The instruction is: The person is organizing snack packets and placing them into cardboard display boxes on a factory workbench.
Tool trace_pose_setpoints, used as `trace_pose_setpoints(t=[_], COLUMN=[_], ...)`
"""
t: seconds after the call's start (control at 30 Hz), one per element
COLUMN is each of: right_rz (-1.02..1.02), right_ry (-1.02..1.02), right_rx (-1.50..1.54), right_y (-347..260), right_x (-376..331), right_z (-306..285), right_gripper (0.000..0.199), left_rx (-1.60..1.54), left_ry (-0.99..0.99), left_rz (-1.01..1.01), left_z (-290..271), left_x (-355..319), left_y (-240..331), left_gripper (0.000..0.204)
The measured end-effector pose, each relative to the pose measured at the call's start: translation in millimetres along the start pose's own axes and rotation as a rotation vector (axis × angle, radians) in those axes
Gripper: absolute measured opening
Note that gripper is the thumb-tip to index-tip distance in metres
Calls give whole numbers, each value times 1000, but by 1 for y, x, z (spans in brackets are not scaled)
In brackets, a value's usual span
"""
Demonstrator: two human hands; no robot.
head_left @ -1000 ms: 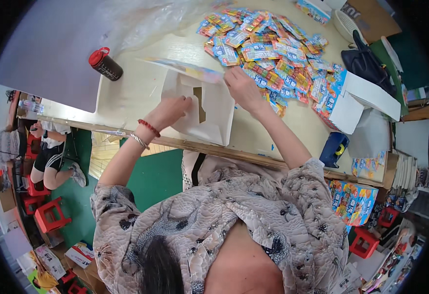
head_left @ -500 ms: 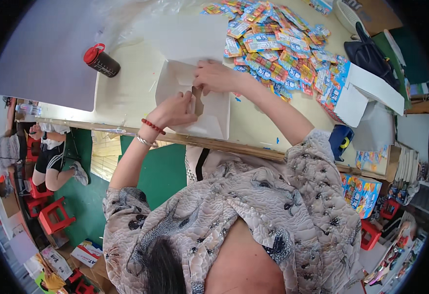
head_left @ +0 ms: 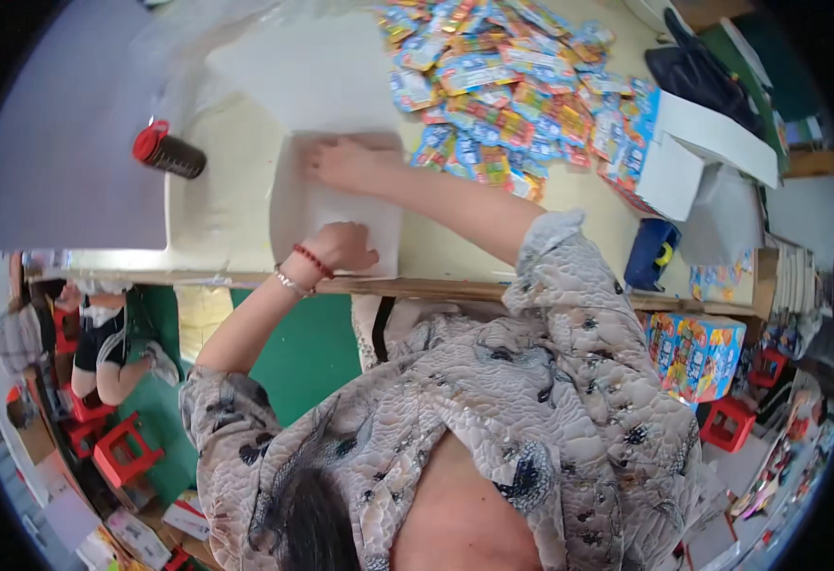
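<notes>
A white cardboard box (head_left: 390, 214) stands at the table's front edge, its large flap (head_left: 307, 81) laid back behind it. Inside, toward the back, my right hand (head_left: 346, 164) is open, fingers stretched left against the cardboard. My left hand (head_left: 344, 246), with a red bead bracelet (head_left: 313, 260) at the wrist, is in the front part of the box. Its fingers are curled under and the thumb points right; whatever they may hold is hidden. Both hands are a little blurred.
A pile of colourful small packets (head_left: 512, 90) lies at the back right. To the left stands a dark bottle with a red lid (head_left: 169, 152). On the right are an open printed box (head_left: 669, 167), a tape roll (head_left: 663, 255) and a black bag (head_left: 703, 81). Another person (head_left: 103, 333) sits far left.
My right hand has moved left within the box, and its fingers have spread from a pinch. The brown strip between my hands no longer shows. The whole view has shifted slightly.
</notes>
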State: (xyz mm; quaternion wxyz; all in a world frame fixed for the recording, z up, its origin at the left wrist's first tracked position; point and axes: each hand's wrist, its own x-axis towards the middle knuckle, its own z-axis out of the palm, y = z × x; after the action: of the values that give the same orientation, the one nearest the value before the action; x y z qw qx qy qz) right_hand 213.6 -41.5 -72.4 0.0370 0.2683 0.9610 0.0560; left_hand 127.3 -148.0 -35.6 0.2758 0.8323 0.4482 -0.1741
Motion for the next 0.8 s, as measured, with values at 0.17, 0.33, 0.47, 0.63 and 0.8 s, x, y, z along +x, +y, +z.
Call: trace_pose_setpoints(t=[0.17, 0.33, 0.47, 0.63, 0.8], right_rz=[2, 115, 695, 1451, 1622], right_ry=[-50, 711, 937, 412, 274], right_rx=[-41, 569, 453, -352, -118], right_y=[3, 26, 102, 170, 218], right_x=[-5, -139, -320, -559, -649], right_z=[2, -77, -68, -124, -70], right_gripper=[21, 13, 24, 59, 87], left_rx=[153, 393, 251, 212, 152], left_ry=[66, 510, 288, 92, 10], left_rz=[-105, 9, -151, -334, -339], left_z=[-18, 9, 6, -28, -32], left_x=[-8, -4, -3, 33, 50], left_y=[11, -14, -24, -45, -64], left_gripper=[58, 110, 114, 109, 110])
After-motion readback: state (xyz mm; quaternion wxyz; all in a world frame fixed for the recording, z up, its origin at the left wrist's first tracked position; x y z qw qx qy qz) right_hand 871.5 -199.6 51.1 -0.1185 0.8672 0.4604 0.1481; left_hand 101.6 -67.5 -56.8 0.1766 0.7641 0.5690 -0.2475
